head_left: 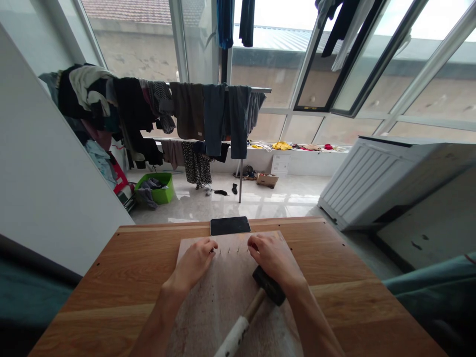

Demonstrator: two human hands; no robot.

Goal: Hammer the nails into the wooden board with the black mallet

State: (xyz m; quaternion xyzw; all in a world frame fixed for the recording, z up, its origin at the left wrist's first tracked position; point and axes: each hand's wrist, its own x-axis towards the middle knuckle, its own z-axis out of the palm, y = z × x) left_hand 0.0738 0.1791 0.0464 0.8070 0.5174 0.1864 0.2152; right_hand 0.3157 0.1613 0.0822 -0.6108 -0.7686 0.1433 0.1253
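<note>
Nails (228, 251) (tiny) stand between both hands' fingertips on board (223, 297).

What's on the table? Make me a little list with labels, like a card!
Table: wooden table
Board: pale board lying flat on the table
Nails: small row of nails standing in the board's far edge
Left hand: left hand pinching at the row's left end
Right hand: right hand pinching at the row's right end
Mallet: black-headed mallet lying on the board, under the right wrist
Phone: dark phone beyond the board
</note>
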